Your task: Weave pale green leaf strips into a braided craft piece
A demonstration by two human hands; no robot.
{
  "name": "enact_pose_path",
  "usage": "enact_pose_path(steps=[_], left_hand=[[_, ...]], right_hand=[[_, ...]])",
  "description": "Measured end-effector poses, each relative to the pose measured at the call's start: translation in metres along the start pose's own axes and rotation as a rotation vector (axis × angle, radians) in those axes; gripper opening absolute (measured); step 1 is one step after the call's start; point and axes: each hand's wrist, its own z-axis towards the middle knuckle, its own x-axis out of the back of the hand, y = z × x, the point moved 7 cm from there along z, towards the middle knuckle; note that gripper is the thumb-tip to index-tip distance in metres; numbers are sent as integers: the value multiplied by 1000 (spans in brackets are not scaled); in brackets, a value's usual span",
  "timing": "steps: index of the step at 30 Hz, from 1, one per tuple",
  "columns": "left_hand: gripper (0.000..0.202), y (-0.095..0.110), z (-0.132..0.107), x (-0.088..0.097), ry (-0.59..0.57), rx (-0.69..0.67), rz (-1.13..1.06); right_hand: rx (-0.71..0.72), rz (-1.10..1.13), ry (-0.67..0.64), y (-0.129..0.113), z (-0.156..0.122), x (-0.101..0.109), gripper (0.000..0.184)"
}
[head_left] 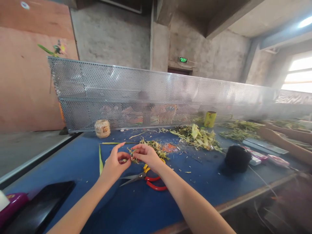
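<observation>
One sprig (132, 152) is pinched by the fingers (139, 157) of the left hand (114, 163) and right hand (149, 157); nearer, scissors (141, 176) are seen on the table (126, 211).

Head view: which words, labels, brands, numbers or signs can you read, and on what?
"EXIT": green lit rectangular wall sign; characters above it too small to read surely.
Too blurred to read: any text on the yellow-green cylinder, round whitish mark, pink-and-white items.
</observation>
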Motion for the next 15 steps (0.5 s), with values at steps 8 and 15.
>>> enact_pose_path(steps=[8,15], left_hand=[[67,-11,3,-1,-13,64,22],[66,-5,3,7,62,47,39]], right_hand=[[-53,45,16,1,-3,-2,35],[-154,95,107,14,-2,6,45]])
